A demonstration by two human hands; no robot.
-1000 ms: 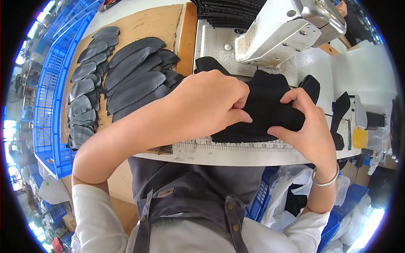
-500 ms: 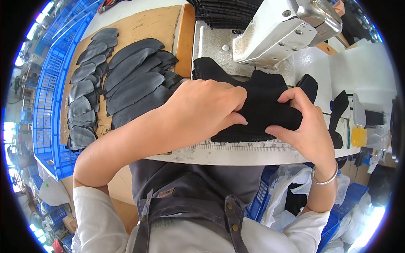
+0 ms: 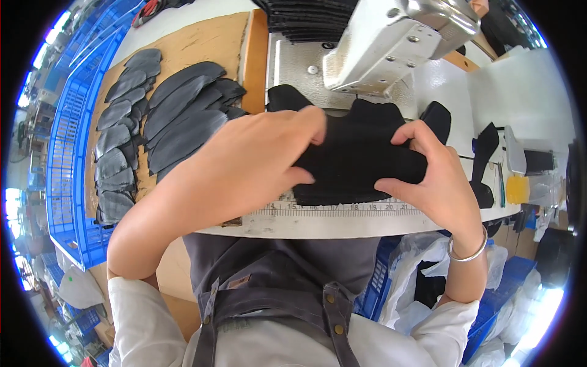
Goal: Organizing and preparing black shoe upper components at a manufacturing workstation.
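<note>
A stack-like black fabric piece [image 3: 361, 153] with a curved outline lies on the white sewing-machine bed, its near edge along a printed ruler strip [image 3: 342, 208]. My right hand [image 3: 437, 177] grips its right end, thumb at the near side and fingers at the far side. Over the left end is my left hand [image 3: 281, 144], thumb and index finger spread apart with black fabric showing between them; its other fingers are tucked out of sight. Just beyond the fabric stands the head of a white sewing machine [image 3: 379, 55].
Overlapping dark curved pieces [image 3: 183, 116] cover a brown board [image 3: 208, 43] at the left, beside a blue plastic crate [image 3: 70, 165]. A black stack [image 3: 306, 18] sits behind the machine bed. Small black pieces [image 3: 486, 147] and a yellow item [image 3: 518, 189] lie at the right.
My left hand has shifted left along the fabric, and its thumb and index finger have spread apart. My right hand keeps its grip. The whole view has shifted slightly.
</note>
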